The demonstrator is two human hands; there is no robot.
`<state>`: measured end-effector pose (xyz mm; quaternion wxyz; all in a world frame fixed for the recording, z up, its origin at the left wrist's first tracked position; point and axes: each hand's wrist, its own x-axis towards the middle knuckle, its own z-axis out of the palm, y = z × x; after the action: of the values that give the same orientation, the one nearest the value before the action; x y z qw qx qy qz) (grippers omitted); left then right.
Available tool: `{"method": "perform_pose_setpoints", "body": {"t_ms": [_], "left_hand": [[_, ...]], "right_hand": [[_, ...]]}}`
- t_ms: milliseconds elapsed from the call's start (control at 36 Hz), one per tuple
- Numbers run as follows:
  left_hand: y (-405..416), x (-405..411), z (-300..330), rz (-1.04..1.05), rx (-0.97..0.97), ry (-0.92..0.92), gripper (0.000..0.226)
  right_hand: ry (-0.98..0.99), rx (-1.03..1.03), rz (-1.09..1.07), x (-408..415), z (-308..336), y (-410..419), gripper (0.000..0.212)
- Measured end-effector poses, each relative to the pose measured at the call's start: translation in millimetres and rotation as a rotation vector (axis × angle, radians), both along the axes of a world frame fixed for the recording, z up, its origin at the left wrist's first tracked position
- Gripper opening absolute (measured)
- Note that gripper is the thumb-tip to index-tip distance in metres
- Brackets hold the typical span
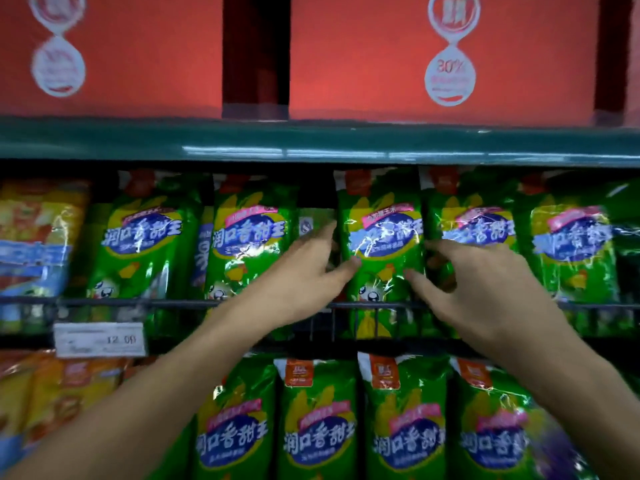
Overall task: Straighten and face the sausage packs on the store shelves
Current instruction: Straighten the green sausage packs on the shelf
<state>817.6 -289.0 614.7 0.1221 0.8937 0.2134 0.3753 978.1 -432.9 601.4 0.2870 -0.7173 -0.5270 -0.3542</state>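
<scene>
both hands, left (pixel 308 268) and right (pixel 474 285), grip one green sausage pack (pixel 381 244) behind the wire rail (pixel 138 302).

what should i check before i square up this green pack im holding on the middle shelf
1. Left hand on the pack's left edge: ok, thumb on the front, fingers behind the edge.
2. Right hand on its right edge: ok, thumb on the front.
3. Green pack label facing out: ok, though it leans slightly.
4. Pack bottom behind the wire rail: ok.
5. Gap to the left of the pack: not ok, a dark space shows there.
6. Packs behind it lined up: cannot tell, hidden.
</scene>
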Motion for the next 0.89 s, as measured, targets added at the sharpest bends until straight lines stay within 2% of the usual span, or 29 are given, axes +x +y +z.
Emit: {"method": "perform_pose_setpoints", "body": {"t_ms": [167, 306, 444, 583, 722, 833, 889], "left_hand": [[0.8, 10.8, 4.0, 0.05, -0.142, -0.075, 0.059], [2.6, 11.7, 2.1, -0.022, -0.213, -0.173, 0.057], [5.6, 2.8, 12.7, -0.033, -0.149, -0.288, 0.05], [12.9, -10.0, 8.4, -0.014, -0.155, -0.244, 0.05], [16.9, -15.3, 0.2, 0.032, -0.084, -0.173, 0.056], [15.8, -18.6, -4.7, 0.12, 0.023, -0.008, 0.066], [15.7, -20.3, -4.2, 0.127, 0.025, 0.02, 0.069]], "right_hand": [[0.008, 0.094, 0.149, 9.7, -4.6, 0.8, 0.056], [0.066, 0.217, 0.266, 16.3, -15.9, 1.1, 0.05], [0.274, 0.29, 0.477, 16.1, -24.5, 12.8, 0.045], [0.341, 0.314, 0.543, 10.1, -30.0, 23.9, 0.044], [0.339, 0.242, 0.465, 10.1, -25.1, 26.6, 0.041], [0.17, 0.028, 0.195, 3.4, -16.4, 27.4, 0.061], [0.158, -0.07, 0.137, -1.2, -16.8, 32.2, 0.065]]}}
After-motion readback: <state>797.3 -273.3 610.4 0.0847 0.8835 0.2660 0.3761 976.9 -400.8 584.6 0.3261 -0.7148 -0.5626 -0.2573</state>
